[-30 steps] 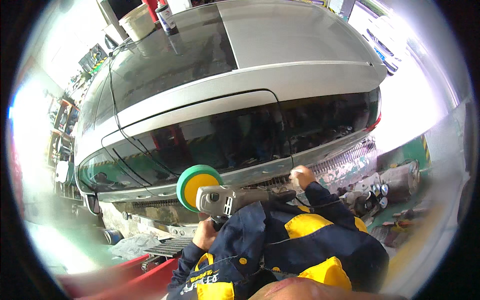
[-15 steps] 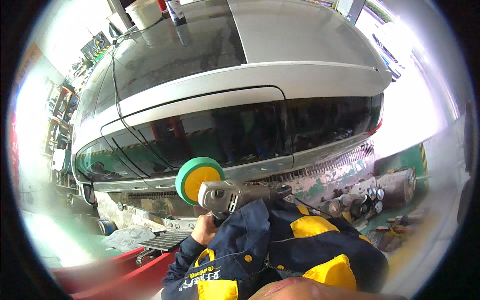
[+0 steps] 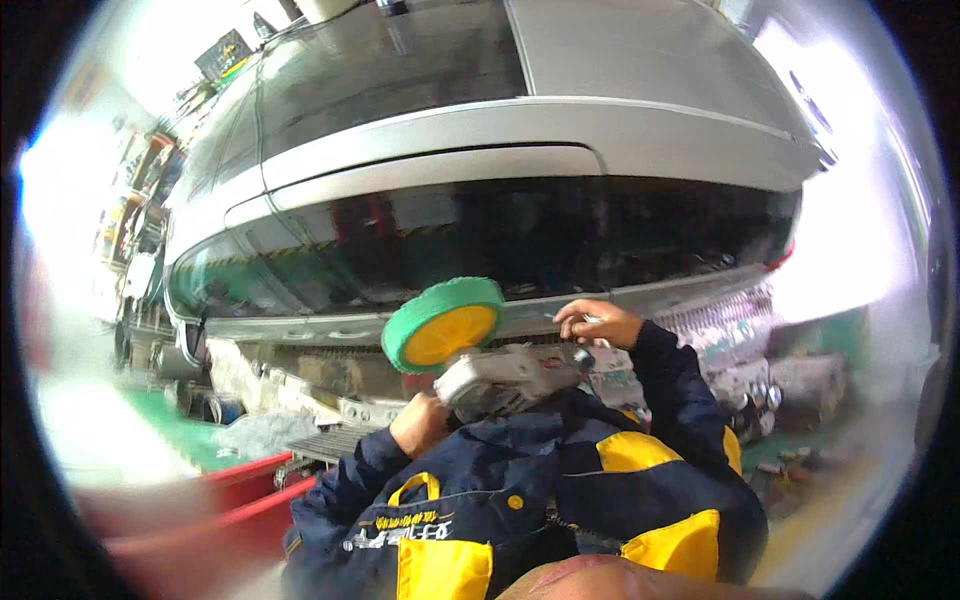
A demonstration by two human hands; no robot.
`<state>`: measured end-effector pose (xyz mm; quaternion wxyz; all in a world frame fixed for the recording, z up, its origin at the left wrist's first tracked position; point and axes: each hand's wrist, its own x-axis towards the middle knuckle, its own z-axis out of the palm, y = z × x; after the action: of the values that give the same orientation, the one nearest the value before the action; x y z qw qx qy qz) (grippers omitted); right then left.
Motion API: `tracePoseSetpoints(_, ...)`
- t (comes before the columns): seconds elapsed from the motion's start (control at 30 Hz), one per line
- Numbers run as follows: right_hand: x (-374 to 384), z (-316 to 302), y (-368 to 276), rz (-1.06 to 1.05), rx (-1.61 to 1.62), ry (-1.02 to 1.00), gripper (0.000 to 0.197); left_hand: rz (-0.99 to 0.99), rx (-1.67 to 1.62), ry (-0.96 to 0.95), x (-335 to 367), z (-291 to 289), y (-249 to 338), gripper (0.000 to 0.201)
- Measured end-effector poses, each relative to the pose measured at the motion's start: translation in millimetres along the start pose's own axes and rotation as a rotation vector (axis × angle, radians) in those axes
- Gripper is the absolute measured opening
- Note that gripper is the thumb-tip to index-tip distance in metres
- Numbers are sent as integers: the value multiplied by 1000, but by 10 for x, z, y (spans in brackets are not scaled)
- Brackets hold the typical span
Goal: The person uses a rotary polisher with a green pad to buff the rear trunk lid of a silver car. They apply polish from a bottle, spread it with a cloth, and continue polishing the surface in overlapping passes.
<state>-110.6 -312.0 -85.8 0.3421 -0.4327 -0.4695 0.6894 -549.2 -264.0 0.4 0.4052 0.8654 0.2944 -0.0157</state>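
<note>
A grey polishing machine (image 3: 515,375) lies across my front, just above my dark blue and yellow jacket. Its round pad (image 3: 405,340) has a green rim and a yellow centre, and it faces up at a tilt between me and the car. My left hand (image 3: 420,425) is closed round the grip beside the machine's head. Over the machine's right end, my right hand (image 3: 603,323) is raised with its fingers curled. Something small and pale shows at those fingers, too blurred to name. The silver car (image 3: 560,125) stands side-on before me.
A cable (image 3: 260,130) runs over the car's roof and down its side. Red trough-like edges (image 3: 250,480) lie low on the left, with grey plastic sheeting (image 3: 265,435) beyond. Metal cylinders (image 3: 810,385) stand at the right. Cluttered shelves (image 3: 140,230) line the far left.
My right hand has come into view and risen over the machine's right end. The polishing machine and its pad have shifted up and right in view, the pad tilting flatter. The view itself has shifted.
</note>
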Motion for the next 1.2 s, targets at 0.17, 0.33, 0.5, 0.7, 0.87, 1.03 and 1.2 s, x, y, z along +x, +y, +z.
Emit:
tracePoseSetpoints(0.17, 846, 638, 188, 27, 49, -428, 49, 204, -15, -33, -13, -216, 213, 22)
tracePoseSetpoints(0.33, 782, 698, 697, 3, 274, -486, 51, 78, 70, -109, 4, -393, 389, 37)
tracePoseSetpoints(0.5, 729, 878, 1172, 156, 451, -263, 62, 59, -49, -124, 119, -640, 404, 38)
tracePoseSetpoints(0.7, 532, 648, 843, -78, 329, -528, 109, 19, 165, -130, 564, -942, 333, 39)
tracePoseSetpoints(0.87, 227, 611, 130, -26, 43, -338, 127, 236, 231, -92, 990, -1124, 416, 40)
tracePoseSetpoints(1.03, -202, 540, -518, -182, -18, 75, 108, 550, 293, 216, 1638, -1486, 603, 43)
tracePoseSetpoints(1.2, -479, 519, -1455, -360, 91, 429, 101, 455, 382, 665, 2001, -2251, 24, 42)
